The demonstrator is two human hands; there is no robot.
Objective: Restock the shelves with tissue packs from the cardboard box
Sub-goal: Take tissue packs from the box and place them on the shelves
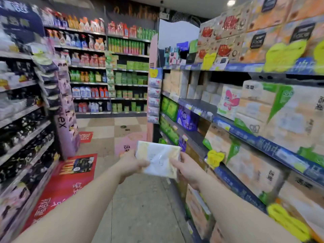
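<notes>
I hold one pale yellow and white tissue pack (158,159) in front of me at mid-height, above the aisle floor. My left hand (132,164) grips its left edge and my right hand (188,167) grips its right edge. To my right stands the tissue shelving (198,104), stocked with wrapped packs; one shelf there has a bare dark stretch beside white packs (208,95). No cardboard box is in view.
Shelves of dark packaged goods (26,137) line the left side. Cleaning bottles fill the far shelving (89,67). Red floor stickers (70,179) lie on the aisle floor, and a pink display stand (65,109) juts out at left.
</notes>
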